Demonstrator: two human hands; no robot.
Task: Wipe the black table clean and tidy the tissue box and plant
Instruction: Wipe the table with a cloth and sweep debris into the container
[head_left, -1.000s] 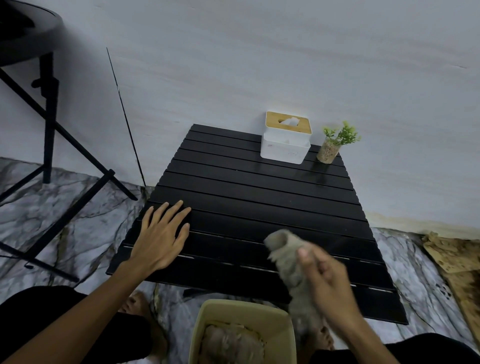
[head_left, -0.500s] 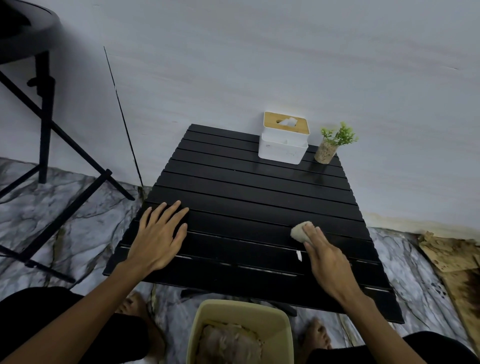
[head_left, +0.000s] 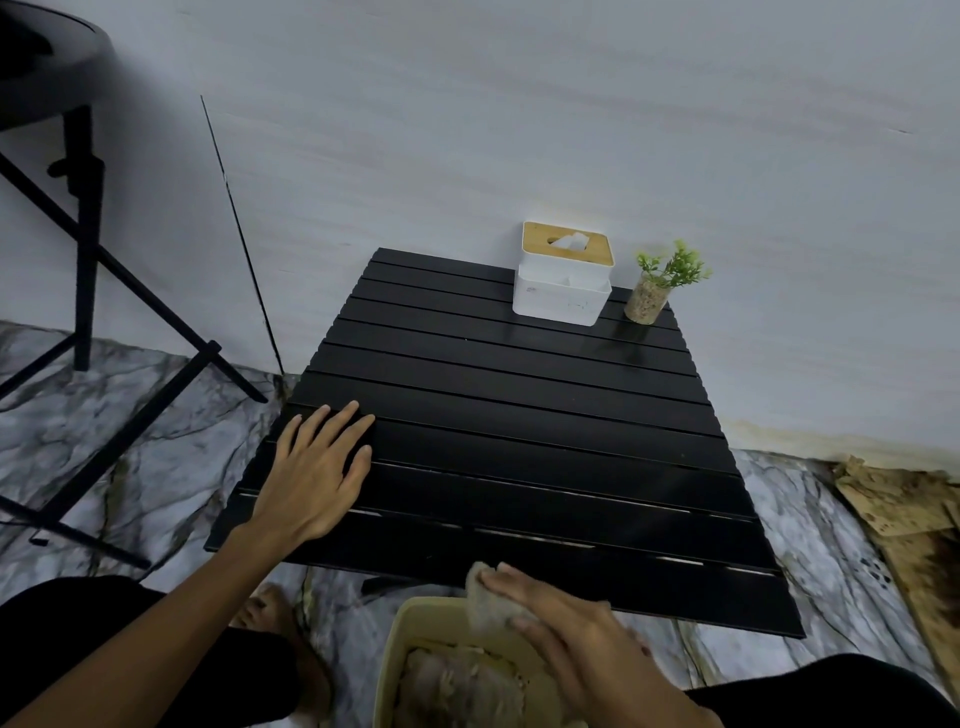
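The black slatted table (head_left: 519, 415) stands low against the wall. A white tissue box (head_left: 563, 283) with a wooden lid sits at its far right, and a small green plant (head_left: 657, 286) in a glass pot stands just right of the box. My left hand (head_left: 317, 473) rests flat with spread fingers on the table's near left corner. My right hand (head_left: 566, 629) holds a grey cloth (head_left: 493, 603) at the table's near edge, above the beige bin (head_left: 410, 634). Much of the cloth is hidden under my fingers.
The beige bin on the floor between my knees contains crumpled greyish material. A black stool with crossed legs (head_left: 78, 260) stands at the left. Torn cardboard (head_left: 904, 519) lies on the marble floor at the right. The wall runs right behind the table.
My right hand drew the cloth from the table's right middle back over the near edge to above the bin. The left hand stayed in place.
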